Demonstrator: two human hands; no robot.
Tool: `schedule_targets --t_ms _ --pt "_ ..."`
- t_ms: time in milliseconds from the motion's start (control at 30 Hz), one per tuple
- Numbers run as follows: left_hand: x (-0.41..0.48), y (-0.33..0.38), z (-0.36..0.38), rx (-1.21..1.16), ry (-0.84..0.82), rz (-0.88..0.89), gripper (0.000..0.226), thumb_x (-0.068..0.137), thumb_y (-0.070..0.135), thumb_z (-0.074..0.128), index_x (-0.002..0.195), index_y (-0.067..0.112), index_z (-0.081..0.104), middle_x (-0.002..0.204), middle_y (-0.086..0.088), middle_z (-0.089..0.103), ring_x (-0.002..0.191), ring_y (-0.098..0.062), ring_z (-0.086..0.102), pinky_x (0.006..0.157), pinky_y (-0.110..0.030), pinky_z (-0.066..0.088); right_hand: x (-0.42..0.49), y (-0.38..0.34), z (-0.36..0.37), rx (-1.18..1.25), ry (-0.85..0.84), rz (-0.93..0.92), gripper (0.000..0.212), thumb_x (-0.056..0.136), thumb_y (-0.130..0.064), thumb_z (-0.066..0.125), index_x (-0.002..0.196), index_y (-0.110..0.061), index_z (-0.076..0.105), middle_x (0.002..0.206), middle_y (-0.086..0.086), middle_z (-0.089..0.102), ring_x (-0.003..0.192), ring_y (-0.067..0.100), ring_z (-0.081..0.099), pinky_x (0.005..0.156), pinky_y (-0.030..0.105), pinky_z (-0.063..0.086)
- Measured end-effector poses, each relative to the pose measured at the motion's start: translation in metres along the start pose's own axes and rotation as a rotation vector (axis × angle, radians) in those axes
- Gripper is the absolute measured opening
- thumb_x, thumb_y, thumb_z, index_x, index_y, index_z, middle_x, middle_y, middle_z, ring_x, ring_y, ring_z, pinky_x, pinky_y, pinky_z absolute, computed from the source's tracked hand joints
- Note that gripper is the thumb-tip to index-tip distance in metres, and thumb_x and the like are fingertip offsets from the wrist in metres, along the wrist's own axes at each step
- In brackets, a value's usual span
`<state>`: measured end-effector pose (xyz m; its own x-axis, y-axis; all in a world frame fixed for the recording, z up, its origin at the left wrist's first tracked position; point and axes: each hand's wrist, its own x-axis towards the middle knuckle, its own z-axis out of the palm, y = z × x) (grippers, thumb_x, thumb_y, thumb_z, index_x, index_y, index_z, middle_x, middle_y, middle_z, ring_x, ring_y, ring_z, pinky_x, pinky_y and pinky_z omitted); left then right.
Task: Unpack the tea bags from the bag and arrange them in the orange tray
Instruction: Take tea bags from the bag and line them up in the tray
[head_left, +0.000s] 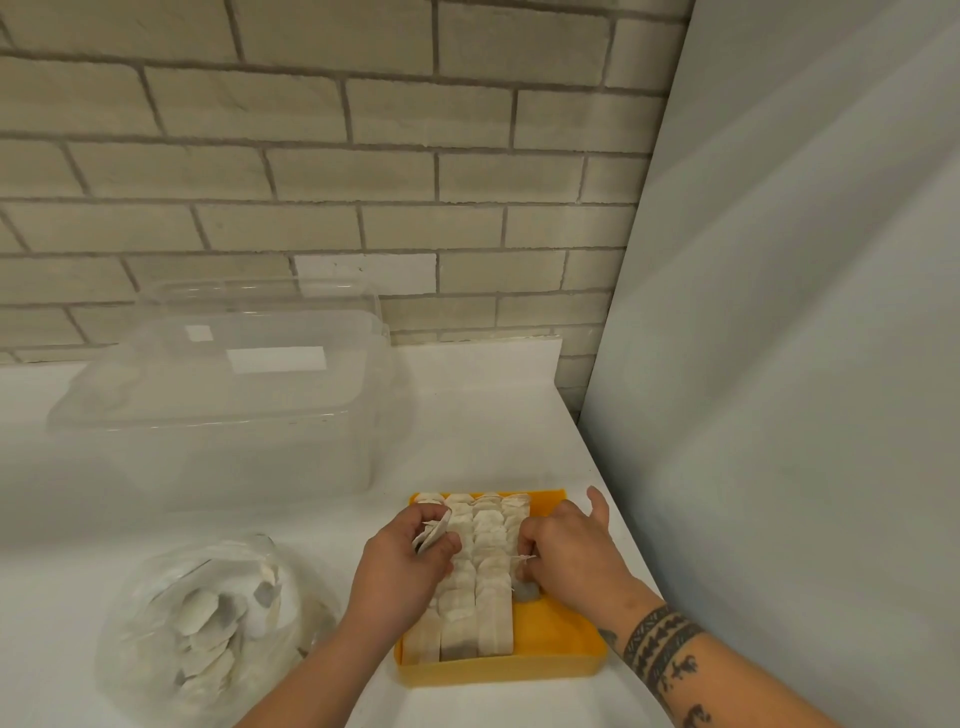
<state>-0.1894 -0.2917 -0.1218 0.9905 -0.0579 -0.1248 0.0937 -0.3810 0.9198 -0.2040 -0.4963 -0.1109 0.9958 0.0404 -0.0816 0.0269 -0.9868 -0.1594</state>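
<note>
An orange tray (558, 656) sits on the white counter, holding rows of pale tea bags (480, 587) lined up along its left and middle. My left hand (402, 566) hovers over the tray's left side and grips a small bundle of tea bags (431, 535). My right hand (566, 551) is over the tray's right part, its fingers pinching a tea bag (524, 584) down into the fourth row. A clear plastic bag (208, 623) with several loose tea bags lies to the left of the tray.
A large clear plastic lidded container (234, 395) stands at the back left against the brick wall. A grey panel (779, 364) rises along the counter's right edge, close to the tray.
</note>
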Motion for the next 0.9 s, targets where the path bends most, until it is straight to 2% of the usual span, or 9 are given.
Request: schedule_targets --t_ms 133,200,267,333,367,467,567,667,900 --pt "-0.001 0.002 0.000 0.012 0.000 -0.002 0.018 0.091 0.021 0.072 0.102 0.034 0.067 0.086 0.004 0.076 0.064 -0.009 0.072 0.072 -0.031 0.057 -0.002 0.005 -0.009 0.021 0.058 0.013 0.024 0.085 -0.045 0.070 0.104 -0.032 0.063 0.101 -0.014 0.061 0.113 0.009 0.043 0.119 0.051 -0.006" --pt "-0.002 0.002 -0.001 0.019 -0.003 -0.002 0.017 0.091 0.022 0.072 0.103 0.034 0.067 0.086 0.004 0.076 0.064 -0.008 0.072 0.073 -0.031 0.057 -0.004 0.007 -0.018 0.044 0.115 0.044 0.024 0.086 -0.044 0.070 0.107 -0.035 0.061 0.107 -0.016 0.062 0.112 0.008 0.044 0.115 0.042 0.012" --pt "-0.002 0.003 -0.001 0.014 -0.002 -0.005 0.017 0.091 0.021 0.071 0.103 0.032 0.068 0.086 0.004 0.076 0.064 -0.008 0.072 0.072 -0.031 0.057 -0.008 0.010 -0.024 0.194 0.185 0.111 0.017 0.092 -0.033 0.067 0.106 -0.036 0.060 0.109 -0.015 0.062 0.106 0.008 0.053 0.096 0.028 0.036" --pt "-0.001 0.004 -0.001 -0.003 0.007 -0.005 0.016 0.092 0.020 0.070 0.101 0.032 0.068 0.084 0.004 0.076 0.064 -0.010 0.072 0.074 -0.034 0.059 -0.016 0.004 -0.032 0.484 0.181 0.246 0.015 0.095 -0.022 0.064 0.104 -0.034 0.059 0.106 -0.013 0.063 0.094 0.006 0.060 0.077 0.020 0.047" --pt "-0.001 0.005 0.000 -0.020 0.013 -0.006 0.016 0.092 0.019 0.070 0.099 0.033 0.067 0.082 0.004 0.076 0.064 -0.011 0.072 0.074 -0.035 0.059 -0.021 -0.001 -0.033 0.583 0.145 0.297 0.016 0.096 -0.021 0.062 0.107 -0.033 0.059 0.108 -0.012 0.063 0.092 0.006 0.062 0.075 0.020 0.051" --pt "-0.002 0.010 0.003 -0.088 0.022 -0.017 0.015 0.094 0.017 0.067 0.099 0.031 0.067 0.079 0.003 0.076 0.062 -0.016 0.072 0.073 -0.035 0.060 -0.031 -0.014 -0.024 0.662 -0.038 0.333 0.028 0.098 -0.021 0.056 0.126 -0.023 0.056 0.116 -0.009 0.059 0.099 0.010 0.056 0.084 0.024 0.047" --pt "-0.003 0.012 0.006 -0.114 0.008 -0.016 0.014 0.095 0.016 0.065 0.100 0.029 0.066 0.079 0.002 0.077 0.061 -0.017 0.072 0.072 -0.036 0.061 -0.038 -0.027 -0.020 0.737 -0.115 0.355 0.011 0.100 -0.017 0.050 0.103 -0.027 0.054 0.105 -0.010 0.058 0.088 0.008 0.050 0.074 0.021 0.043" --pt "-0.004 0.009 0.008 -0.094 0.003 -0.013 0.015 0.095 0.015 0.064 0.099 0.030 0.066 0.077 0.004 0.077 0.060 -0.015 0.071 0.074 -0.038 0.061 -0.041 -0.035 -0.020 0.847 -0.115 0.333 0.027 0.103 -0.016 0.048 0.081 -0.033 0.048 0.093 -0.022 0.055 0.079 -0.004 0.049 0.064 0.010 0.039" --pt "-0.004 0.013 0.006 -0.123 -0.027 -0.015 0.014 0.096 0.014 0.063 0.105 0.026 0.064 0.078 0.003 0.077 0.058 -0.016 0.068 0.064 -0.033 0.060 -0.041 -0.038 -0.017 0.949 -0.100 0.306 0.027 0.106 -0.019 0.043 0.087 -0.038 0.049 0.088 -0.029 0.047 0.077 -0.007 0.047 0.056 0.007 0.038"
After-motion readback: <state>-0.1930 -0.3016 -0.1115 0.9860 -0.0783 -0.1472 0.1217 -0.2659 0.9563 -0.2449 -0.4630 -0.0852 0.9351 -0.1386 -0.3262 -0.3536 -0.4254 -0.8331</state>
